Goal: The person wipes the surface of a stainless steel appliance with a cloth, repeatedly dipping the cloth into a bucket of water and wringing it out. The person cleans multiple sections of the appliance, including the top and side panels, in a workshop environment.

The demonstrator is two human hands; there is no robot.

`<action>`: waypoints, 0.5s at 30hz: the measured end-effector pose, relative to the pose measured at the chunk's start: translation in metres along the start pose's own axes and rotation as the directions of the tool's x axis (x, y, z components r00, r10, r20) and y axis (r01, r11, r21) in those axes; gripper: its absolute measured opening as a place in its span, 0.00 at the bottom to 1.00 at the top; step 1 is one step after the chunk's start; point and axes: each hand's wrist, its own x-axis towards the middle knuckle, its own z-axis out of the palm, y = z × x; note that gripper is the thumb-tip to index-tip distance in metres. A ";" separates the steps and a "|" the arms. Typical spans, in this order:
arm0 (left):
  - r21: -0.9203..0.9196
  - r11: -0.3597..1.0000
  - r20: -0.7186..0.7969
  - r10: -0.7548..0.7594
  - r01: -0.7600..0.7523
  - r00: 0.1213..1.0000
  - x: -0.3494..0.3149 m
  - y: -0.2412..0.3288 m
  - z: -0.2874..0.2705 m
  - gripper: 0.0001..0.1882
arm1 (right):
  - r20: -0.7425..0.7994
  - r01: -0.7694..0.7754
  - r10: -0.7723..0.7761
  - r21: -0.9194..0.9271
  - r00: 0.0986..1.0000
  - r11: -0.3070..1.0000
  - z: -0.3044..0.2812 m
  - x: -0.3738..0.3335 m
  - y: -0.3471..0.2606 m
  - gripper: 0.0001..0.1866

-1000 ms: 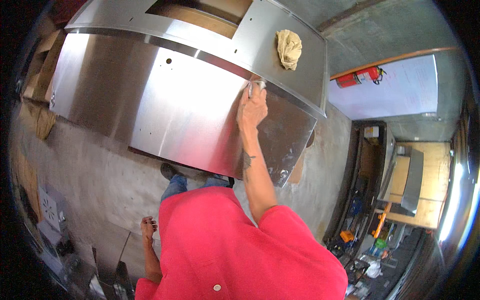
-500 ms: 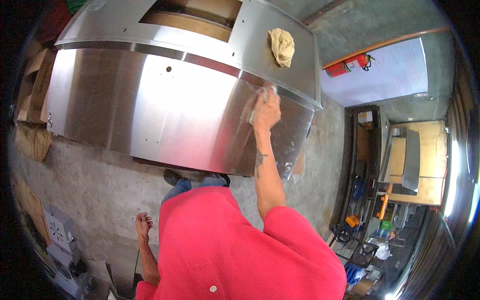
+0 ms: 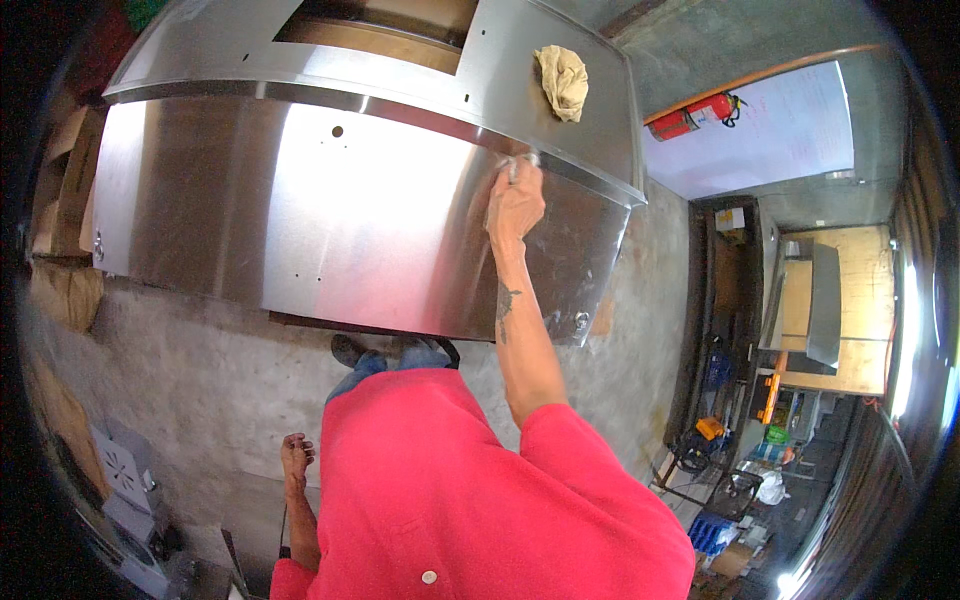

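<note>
I count two hands from where I stand: the left hand (image 3: 297,458) hangs half-curled with nothing in it; the right hand (image 3: 516,198) is closed on one small pale wad (image 3: 521,160), blurred, against one steel panel (image 3: 200,190) near its far edge. The step looks like rubbing the steel; the next move seems to call for steady, flat pressure. Beyond are one crumpled tan cloth (image 3: 562,83), one red fire extinguisher (image 3: 692,117) and one whiteboard (image 3: 790,145)

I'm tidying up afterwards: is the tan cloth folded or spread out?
Neither: the tan cloth is bunched up, its surface creased into a lump on the metal panel.
</note>
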 end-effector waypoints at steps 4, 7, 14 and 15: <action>-0.014 1.000 0.012 -0.001 0.001 1.000 0.014 0.019 -0.001 0.14 | 0.025 0.007 -0.006 -0.043 1.000 0.999 -0.008 0.004 0.012 0.16; -0.010 0.992 -0.025 0.123 -0.123 0.992 0.013 0.035 -0.001 0.13 | -0.014 -0.070 0.069 -0.029 0.997 0.997 0.006 -0.002 -0.006 0.16; -0.022 0.999 -0.073 0.030 -0.031 0.997 -0.007 0.034 0.003 0.13 | 0.036 -0.089 0.089 -0.019 0.995 0.996 -0.006 0.001 0.002 0.15; -0.026 0.999 -0.065 0.036 -0.038 0.997 -0.007 0.031 0.003 0.13 | -0.017 -0.088 0.088 -0.032 0.996 0.996 0.001 0.002 0.001 0.15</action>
